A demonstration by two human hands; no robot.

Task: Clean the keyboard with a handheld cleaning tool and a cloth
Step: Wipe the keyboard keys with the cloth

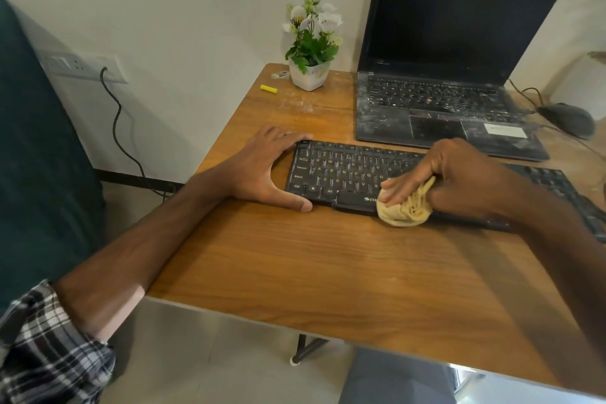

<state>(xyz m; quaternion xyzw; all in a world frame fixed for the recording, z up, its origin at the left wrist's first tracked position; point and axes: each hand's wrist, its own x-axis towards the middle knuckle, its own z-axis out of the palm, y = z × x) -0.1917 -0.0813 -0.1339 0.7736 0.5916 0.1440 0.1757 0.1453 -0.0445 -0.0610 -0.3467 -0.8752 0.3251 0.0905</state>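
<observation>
Now the right hand [459, 174] grips a bunched beige cloth [406, 210], fingers curled round the wad and one finger flat on top, pressing it onto the near edge of the black keyboard [344, 170] by the space bar; just left of that grip the letter keys lie bare; further left, the left hand [262, 167] spreads almost straight round the keyboard's end, thumb along its near edge, fingertips at its far corner, touching but clasping nothing; beyond the grip, on the wooden table [295, 256], stands an open dusty laptop [442, 59]; a potted plant [310, 75] sits beyond and left, a mouse [570, 120] beyond and right.
</observation>
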